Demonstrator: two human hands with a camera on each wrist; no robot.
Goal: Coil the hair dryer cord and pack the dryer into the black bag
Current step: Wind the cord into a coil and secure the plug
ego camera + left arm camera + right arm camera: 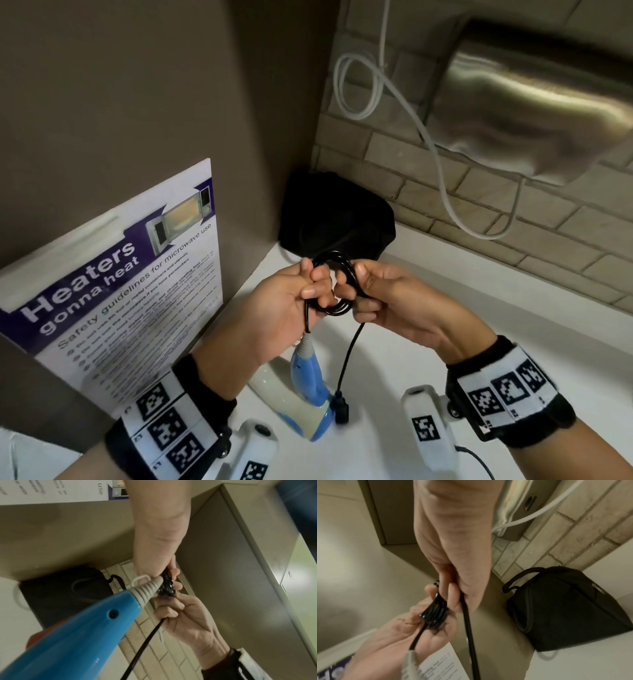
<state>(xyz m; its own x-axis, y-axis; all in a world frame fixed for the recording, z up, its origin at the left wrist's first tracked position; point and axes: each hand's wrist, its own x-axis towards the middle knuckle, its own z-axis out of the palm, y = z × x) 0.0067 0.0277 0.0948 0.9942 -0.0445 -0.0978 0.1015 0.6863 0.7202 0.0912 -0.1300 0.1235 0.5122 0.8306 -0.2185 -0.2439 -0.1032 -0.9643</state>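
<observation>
White surface [445, 291] sits under my hands. My left hand [284, 301] pinches the black cord [334, 308] so the loops stay neat, and the blue hair dryer [308, 394] hangs below. My right hand [387, 298] grips the coil's other side. Behind waits the black bag [335, 212].

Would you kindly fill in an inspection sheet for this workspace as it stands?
Surface: white counter.
Job's things: blue hair dryer hangs by its cord below the hands; black bag in the corner, apparently closed.
Clutter: nothing seen.
Grippers: left hand and right hand both grip the black cord coil.
Cables: plug end dangles uncoiled; white cable on wall.
Surroundings: brick wall, microwave poster, steel hand dryer.
</observation>
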